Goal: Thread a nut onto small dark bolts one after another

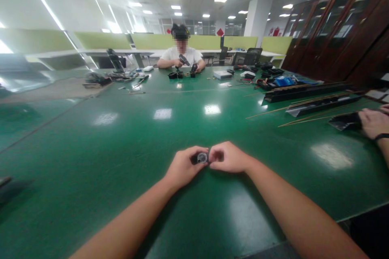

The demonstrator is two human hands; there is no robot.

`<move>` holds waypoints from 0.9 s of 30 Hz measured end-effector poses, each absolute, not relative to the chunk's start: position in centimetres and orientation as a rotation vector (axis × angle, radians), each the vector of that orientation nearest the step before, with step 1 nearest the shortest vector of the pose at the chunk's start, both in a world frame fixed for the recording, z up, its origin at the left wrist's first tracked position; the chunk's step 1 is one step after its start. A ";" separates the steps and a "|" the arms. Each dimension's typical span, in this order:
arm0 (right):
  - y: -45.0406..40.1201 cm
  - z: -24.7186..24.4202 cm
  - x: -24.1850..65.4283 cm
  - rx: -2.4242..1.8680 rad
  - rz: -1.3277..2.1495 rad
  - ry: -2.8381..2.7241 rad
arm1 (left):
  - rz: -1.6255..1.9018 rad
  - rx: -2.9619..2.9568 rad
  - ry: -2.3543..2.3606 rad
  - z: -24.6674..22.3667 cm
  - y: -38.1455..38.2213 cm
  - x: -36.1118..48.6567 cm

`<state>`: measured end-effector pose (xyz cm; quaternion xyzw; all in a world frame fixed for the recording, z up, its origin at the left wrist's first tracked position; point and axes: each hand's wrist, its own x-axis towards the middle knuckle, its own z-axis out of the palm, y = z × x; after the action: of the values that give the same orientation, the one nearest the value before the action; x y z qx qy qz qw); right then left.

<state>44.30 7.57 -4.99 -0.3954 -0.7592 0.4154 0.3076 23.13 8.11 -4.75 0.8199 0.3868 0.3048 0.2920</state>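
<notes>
A small round grey metallic part [202, 158] sits between the thumb and fingers of my left hand [187, 165], low over the green table [136, 137]. Close beside it on the right is my right hand [227, 158], its fingers curled and the thumb bent toward them. The fingertips of both hands nearly meet at a small dark edge by the part. Whatever my right fingers may pinch there is too small to make out.
Across the table a person [182, 54] holds a power drill [184, 60]. Black channels [304, 91] and thin rods lie at the right, near another person's hand [375, 122]. Tools [130, 75] and a white box [222, 75] are farther back.
</notes>
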 end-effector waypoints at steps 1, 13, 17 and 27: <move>7.5 -5.0 44.2 -1.035 1.107 -2.011 | 0.820 2.177 1.032 -4.7 8.0 23.0; 7.0 -4.7 44.2 -1.015 1.186 -1.992 | 0.893 2.146 1.014 -4.7 7.9 22.8; 7.0 -4.6 44.2 -1.017 1.178 -1.997 | 0.886 2.138 1.022 -4.8 8.0 22.8; 7.0 -4.5 44.3 -1.018 1.158 -2.005 | 0.899 1.995 1.027 -4.9 8.0 23.0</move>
<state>44.34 6.98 -4.50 -0.3837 -0.7558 0.4365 0.3017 23.00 8.02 -4.93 0.7719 0.3972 0.3476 0.3544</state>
